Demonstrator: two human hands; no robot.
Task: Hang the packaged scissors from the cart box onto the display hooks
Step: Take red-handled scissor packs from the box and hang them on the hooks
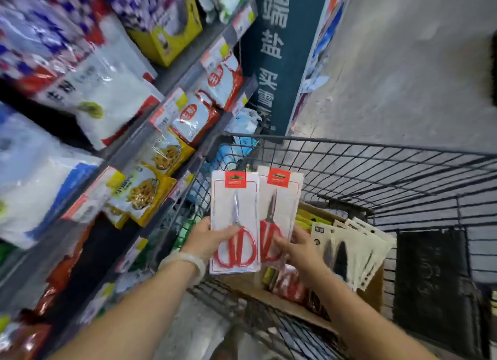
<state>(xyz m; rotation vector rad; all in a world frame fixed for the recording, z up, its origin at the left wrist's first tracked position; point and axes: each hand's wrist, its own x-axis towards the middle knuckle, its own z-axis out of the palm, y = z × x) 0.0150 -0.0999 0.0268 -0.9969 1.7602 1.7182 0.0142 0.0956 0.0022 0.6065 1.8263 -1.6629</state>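
Observation:
Two white cards of red-handled scissors are held upright over the cart. My left hand (208, 240) grips the left pack (234, 211) by its lower left edge, thumb on the front. My right hand (297, 248) holds the right pack (281, 201) at its lower end, fingers over the red handles. The packs stand side by side, edges overlapping slightly. Below them a cardboard box (373, 287) sits in the wire cart (376, 168), with black-handled scissor packs (349, 252) leaning inside and more red-handled packs (289, 281) lying lower. No display hooks are visible.
Shelves (150, 133) on the left carry bagged goods and price tags. A dark blue sign panel (279, 64) stands at the shelf end. Grey floor (403, 77) stretches to the right. A white bangle (185, 261) circles my left wrist.

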